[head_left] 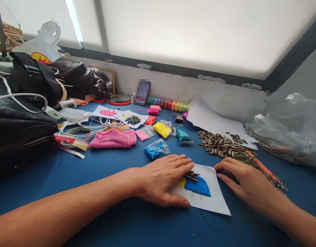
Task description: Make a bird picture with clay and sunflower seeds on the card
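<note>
A white sheet of paper (pixel 219 202) lies on the table, bearing a blue clay shape (pixel 199 187), a yellow clay patch (pixel 182 182) and short drawn legs. Several striped sunflower seeds (pixel 192 176) stick out of the blue clay in a row. My left hand (pixel 165 180) rests flat over the sheet's left part, fingers stretched out, covering some of the picture. At the sheet's upper right corner, my right hand (pixel 242 180) has thumb and forefinger pinched together; what is between their tips cannot be made out. Beside that hand spreads a pile of sunflower seeds (pixel 219 145).
Bags of blue clay (pixel 154 148), yellow clay (pixel 162 129) and teal clay (pixel 184 136) lie ahead. A pink cloth (pixel 113 138), tape roll (pixel 77 132) and black bag (pixel 21 130) are leftward. An orange tool (pixel 260 164) lies on the seeds; a plastic bag (pixel 289 133) stands right.
</note>
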### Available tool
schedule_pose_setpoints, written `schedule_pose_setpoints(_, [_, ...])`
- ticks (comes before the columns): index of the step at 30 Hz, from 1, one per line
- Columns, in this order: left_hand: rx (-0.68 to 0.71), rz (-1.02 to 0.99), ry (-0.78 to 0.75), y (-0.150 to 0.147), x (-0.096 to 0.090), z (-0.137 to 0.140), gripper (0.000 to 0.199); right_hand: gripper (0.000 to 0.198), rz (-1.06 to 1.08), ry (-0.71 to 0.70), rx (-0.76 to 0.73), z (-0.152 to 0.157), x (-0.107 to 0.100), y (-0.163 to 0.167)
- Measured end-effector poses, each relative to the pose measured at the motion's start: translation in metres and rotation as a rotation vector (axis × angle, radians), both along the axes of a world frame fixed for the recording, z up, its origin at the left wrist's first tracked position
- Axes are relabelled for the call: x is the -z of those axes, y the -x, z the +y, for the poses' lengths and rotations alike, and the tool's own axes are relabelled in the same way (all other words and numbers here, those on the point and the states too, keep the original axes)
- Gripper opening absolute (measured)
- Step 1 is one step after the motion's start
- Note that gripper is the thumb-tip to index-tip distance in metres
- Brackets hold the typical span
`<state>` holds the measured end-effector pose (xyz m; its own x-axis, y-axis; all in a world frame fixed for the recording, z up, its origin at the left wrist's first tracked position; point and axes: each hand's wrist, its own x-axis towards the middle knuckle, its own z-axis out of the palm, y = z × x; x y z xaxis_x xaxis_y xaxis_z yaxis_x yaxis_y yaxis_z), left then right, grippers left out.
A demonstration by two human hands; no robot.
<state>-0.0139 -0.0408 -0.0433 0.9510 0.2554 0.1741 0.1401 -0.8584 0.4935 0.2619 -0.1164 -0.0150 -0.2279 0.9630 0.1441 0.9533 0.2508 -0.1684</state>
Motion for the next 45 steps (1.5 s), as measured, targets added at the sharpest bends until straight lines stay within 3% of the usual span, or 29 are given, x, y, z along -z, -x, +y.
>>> schedule_pose_setpoints(10, [-0.003,-0.003,-0.001,-0.001,0.001,0.000,0.090,0.016,0.009,0.005,0.048,0.001,-0.001,0.003])
schedule_pose_setpoints(15, [-0.012,0.010,-0.009,0.000,0.001,0.000,0.090,0.025,0.042,-0.025,0.099,-0.001,0.001,0.002])
schedule_pose_setpoints(18, [-0.011,0.011,-0.009,0.000,0.001,0.000,0.091,0.018,0.064,0.028,0.101,-0.001,-0.002,0.004])
schedule_pose_setpoints(23, [-0.012,-0.012,-0.001,-0.001,0.001,0.000,0.090,0.027,0.183,0.139,0.116,-0.002,-0.004,0.011])
schedule_pose_setpoints(33, [-0.019,-0.008,-0.001,-0.001,0.000,0.000,0.090,0.024,0.180,0.068,0.101,-0.002,-0.001,0.018])
schedule_pose_setpoints(39, [-0.026,0.000,-0.008,-0.001,-0.001,0.000,0.090,0.022,0.285,0.098,0.000,-0.001,0.000,0.021])
schedule_pose_setpoints(45, [-0.023,-0.015,0.000,-0.002,0.000,0.000,0.090,0.027,0.137,0.096,-0.079,-0.002,0.002,0.027])
